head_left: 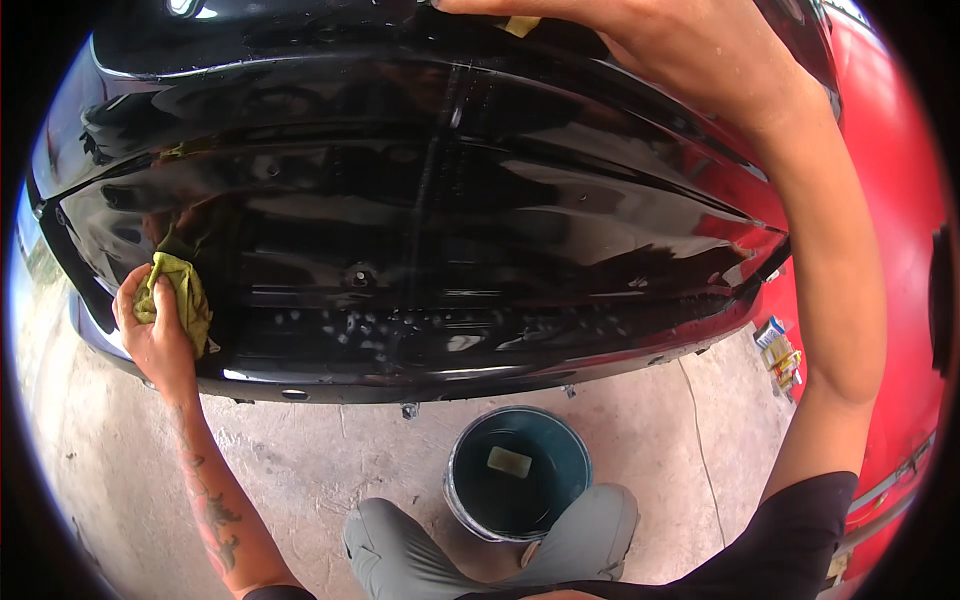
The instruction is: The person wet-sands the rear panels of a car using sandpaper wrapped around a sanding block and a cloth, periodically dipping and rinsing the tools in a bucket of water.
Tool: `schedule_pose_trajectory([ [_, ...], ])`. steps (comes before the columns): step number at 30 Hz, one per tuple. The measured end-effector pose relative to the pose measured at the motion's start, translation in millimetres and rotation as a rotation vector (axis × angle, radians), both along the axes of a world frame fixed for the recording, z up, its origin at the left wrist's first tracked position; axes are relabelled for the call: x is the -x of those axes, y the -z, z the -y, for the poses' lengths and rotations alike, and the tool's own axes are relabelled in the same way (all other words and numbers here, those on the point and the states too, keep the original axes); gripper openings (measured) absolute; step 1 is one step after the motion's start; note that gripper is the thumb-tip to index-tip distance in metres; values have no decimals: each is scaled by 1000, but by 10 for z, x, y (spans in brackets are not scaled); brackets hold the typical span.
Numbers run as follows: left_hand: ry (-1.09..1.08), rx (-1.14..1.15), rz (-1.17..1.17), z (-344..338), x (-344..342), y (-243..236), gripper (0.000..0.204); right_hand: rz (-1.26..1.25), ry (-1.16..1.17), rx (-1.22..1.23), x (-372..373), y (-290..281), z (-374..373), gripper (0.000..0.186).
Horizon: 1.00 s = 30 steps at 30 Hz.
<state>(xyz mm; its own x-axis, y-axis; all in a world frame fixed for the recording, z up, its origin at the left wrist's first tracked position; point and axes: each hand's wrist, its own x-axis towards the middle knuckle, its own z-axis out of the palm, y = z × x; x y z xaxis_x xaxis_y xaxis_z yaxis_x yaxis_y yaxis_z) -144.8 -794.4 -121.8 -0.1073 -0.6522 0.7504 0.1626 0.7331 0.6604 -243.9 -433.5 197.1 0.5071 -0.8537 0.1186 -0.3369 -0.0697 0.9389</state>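
My left hand (160, 318) is closed round a crumpled yellow-green cloth (178, 305), pressed against the left end of a glossy black car body panel (330, 220). White specks, perhaps droplets, dot the panel's lower middle. My right arm curves up along the right side, and my right hand (640, 35) lies at the panel's top. One digit there is stretched out to the left; the other fingers are cut off by the picture's upper edge. A small yellow patch (521, 25) shows just below that hand; whether it is a thing or a reflection is unclear.
Between my knees stands a dark round bucket (455, 487) with a pale rectangular block (509, 462) inside. A red car body (890, 200) rises close on the right. Small packages (777, 355) lie beside it. The floor (650, 430) is concrete with a thin dark line.
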Motion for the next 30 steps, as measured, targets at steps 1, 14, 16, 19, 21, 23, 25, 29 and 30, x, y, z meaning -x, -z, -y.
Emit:
schedule_pose_trajectory([
  [1,-12,-7,10,-2,1,0,26,1,3,-5,26,-8,-24,16],
  [14,-33,31,-4,17,9,20,26,-153,275,10,-134,4,-79,15],
  [16,-4,5,-5,17,4,21,26,-16,44,-30,-39,-21,-25,16],
  [19,-11,4,1,17,2,16,26,-237,25,-7,59,-60,5,15],
  [21,-16,16,0,16,3,13,26,-204,19,-18,64,-66,-23,15],
  [23,-19,20,-1,16,6,12,26,-26,-20,-55,42,-52,-59,15],
  [25,-16,11,3,15,6,14,26,-61,-14,-52,16,-41,-76,15],
  [29,-7,12,-6,16,3,15,25,-66,-4,-37,25,-39,32,15],
  [30,-18,18,2,16,3,15,25,-37,-5,-37,24,-40,52,15],
])
